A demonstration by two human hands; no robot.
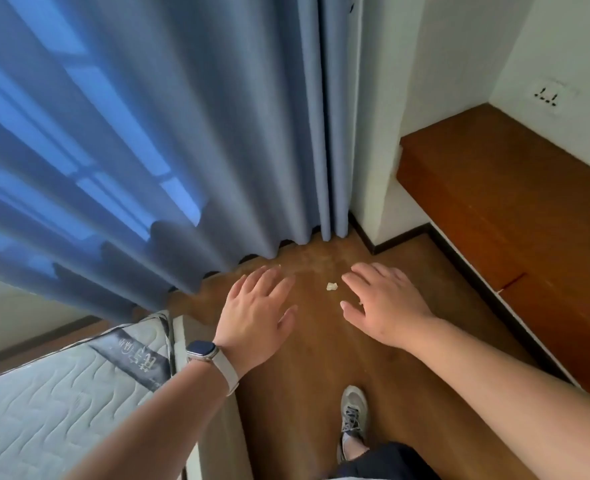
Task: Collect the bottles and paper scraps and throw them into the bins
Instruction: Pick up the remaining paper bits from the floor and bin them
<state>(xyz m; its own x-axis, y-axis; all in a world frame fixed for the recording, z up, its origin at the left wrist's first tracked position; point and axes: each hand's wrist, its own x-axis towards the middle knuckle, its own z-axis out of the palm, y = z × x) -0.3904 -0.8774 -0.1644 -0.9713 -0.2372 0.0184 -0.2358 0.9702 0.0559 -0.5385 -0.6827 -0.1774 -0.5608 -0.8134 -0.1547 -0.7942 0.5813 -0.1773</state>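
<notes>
Fingers of the left hand [255, 306] are straight and slightly spread, palm down, holding nothing. The right hand [387, 306] is the same: fingers extended and loose, thumb out to the side, nothing in its grasp. Both hands are held out over the wooden floor [321, 358] near its far corner, where the blue curtain [182, 133] meets the white wall.

A small crumpled paper scrap [331, 286] lies on the floor in the gap between the two hands, closer to the right fingertips and touching neither hand. A tiny white speck [279, 265] shows by the curtain hem just beyond the left fingertips, and another [360, 302] beside the right thumb; both are too small to identify.

A watch [201, 351] with a pale strap sits on the left wrist. The curtain hem hides the floor's far edge. A quilted mattress [61, 393] is cut off at the lower left, and a wooden bench [511, 202] runs along the floor's right edge under a wall socket [550, 97]. One grey shoe [354, 410] is partly covered by a dark trouser leg.
</notes>
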